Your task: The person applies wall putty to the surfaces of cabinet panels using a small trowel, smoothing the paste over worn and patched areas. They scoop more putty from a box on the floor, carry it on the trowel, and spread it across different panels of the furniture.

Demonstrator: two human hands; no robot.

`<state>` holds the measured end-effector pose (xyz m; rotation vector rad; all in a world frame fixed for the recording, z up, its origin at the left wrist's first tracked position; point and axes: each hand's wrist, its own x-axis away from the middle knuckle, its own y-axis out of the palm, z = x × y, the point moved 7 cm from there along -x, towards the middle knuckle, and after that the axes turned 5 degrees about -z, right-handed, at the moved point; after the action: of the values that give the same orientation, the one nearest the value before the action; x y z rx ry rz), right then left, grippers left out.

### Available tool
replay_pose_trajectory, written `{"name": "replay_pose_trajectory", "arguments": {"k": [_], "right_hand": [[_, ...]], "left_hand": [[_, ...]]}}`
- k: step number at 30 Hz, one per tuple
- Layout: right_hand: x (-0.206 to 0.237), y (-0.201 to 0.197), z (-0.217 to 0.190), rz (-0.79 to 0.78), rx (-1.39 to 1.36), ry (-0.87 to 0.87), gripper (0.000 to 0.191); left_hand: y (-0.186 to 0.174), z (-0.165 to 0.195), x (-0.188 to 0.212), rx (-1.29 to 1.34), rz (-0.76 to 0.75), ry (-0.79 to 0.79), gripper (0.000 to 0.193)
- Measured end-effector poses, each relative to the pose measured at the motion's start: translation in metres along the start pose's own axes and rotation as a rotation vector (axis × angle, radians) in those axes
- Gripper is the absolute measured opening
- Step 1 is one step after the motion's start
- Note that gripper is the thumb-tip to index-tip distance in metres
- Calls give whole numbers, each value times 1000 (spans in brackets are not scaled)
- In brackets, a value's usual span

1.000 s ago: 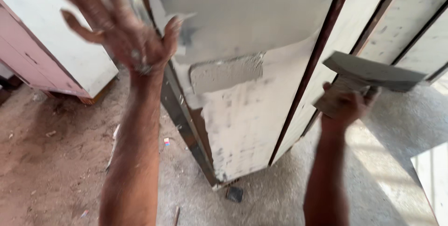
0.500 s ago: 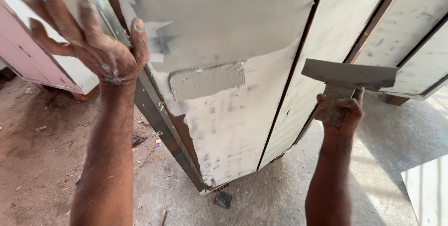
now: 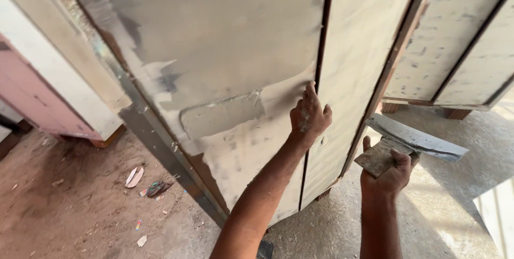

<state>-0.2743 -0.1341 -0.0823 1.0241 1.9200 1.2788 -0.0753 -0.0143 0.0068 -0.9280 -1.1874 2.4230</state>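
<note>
Left hand (image 3: 309,117): raised, knuckles bent, fingertips pressed against the grey-coated door panel (image 3: 225,55) just beside the dark vertical seam (image 3: 320,66); it grips nothing, only touches the surface.
Right hand (image 3: 390,176): lower and to the right of the left hand, closed around the handle of a wide putty knife (image 3: 415,138), thumb up along the handle.
Putty knife: broad flat blade, smeared with grey filler, pointing up and to the right, held clear of the panels and not touching them.
Filler patch (image 3: 222,115): a thicker rectangular slab of grey putty to the left of the left hand, its edges raised above the smoother coat around it.
Coated area: smooth grey skim above the left hand; below the hand the panel is paler and streaky, the coat thin or bare.
Neighbouring panel (image 3: 364,50): between the two hands, whitish, speckled, leaning like the first.
Ground (image 3: 80,195): dusty earth below and left of the left arm, with small scraps and a sandal (image 3: 158,188); pale concrete under the right arm.
Risk, smearing: in my judgement the fingertips on the coat could leave dents or streaks if the filler is wet.
Risk, ridges: the raised patch edges may set as a visible step if left unlevelled.
Risk, blade: the loaded knife held tilted could drop filler onto the ground or the forearm.
Risk, panel: pressing on a leaning panel might shift it; how it is propped is out of view.
</note>
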Motion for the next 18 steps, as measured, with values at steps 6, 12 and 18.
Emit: {"name": "replay_pose_trajectory", "arguments": {"k": [6, 12, 18], "right_hand": [[-14, 12, -23, 56, 27, -108, 76], [-44, 49, -23, 13, 89, -429, 90], [-98, 74, 8, -47, 372, -660, 90]], "left_hand": [[7, 29, 1, 348, 174, -97, 93], [37, 25, 2, 960, 178, -227, 91], [27, 8, 18, 509, -89, 173, 63]]}}
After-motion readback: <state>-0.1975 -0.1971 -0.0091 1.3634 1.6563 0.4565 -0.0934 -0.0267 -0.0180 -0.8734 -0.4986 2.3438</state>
